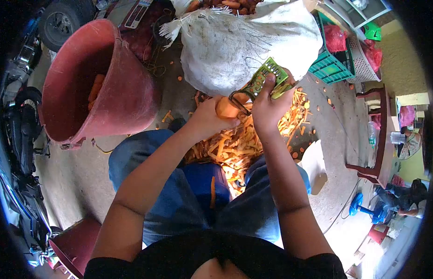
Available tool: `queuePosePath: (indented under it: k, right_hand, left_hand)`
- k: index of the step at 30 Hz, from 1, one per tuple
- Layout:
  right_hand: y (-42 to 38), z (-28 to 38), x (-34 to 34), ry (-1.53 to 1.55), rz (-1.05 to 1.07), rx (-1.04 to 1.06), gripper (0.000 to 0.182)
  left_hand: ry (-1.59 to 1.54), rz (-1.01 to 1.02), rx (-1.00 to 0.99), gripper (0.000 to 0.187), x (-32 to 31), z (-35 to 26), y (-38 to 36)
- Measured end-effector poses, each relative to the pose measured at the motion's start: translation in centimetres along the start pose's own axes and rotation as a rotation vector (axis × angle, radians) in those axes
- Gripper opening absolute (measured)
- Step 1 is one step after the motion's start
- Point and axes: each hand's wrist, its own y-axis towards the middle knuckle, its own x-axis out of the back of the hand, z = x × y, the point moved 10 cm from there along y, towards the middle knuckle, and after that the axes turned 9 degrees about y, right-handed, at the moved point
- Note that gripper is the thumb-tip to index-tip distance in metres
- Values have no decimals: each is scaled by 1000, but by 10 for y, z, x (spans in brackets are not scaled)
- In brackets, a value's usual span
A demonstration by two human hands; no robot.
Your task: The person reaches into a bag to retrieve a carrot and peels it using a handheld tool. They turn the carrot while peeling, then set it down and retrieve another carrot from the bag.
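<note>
My left hand [209,119] is wrapped round a thick orange carrot [227,108], whose peeled surface shows at its right side. Closed on the green patterned handle of a peeler [267,79], my right hand [273,100] is just right of the carrot. The peeler's dark frame [238,100] lies against or just over the carrot; exact contact is hard to tell. Below both hands, a heap of orange peelings [230,146] spreads over the floor between my knees and out to the right.
A red tub [137,88] with carrots inside stands at left. A white sack [221,51] lies ahead, carrots above it. Green crate [329,67], wooden bench [381,139], blue fan [358,204] and a seated person [412,209] are at right. A motorcycle [23,116] stands far left.
</note>
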Motion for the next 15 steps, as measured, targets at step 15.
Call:
queuePosePath:
  k: [15]
  right_hand:
    - [-8, -17, 0, -55, 0, -52, 29]
  left_hand:
    - [144, -144, -100, 49, 1, -14, -10]
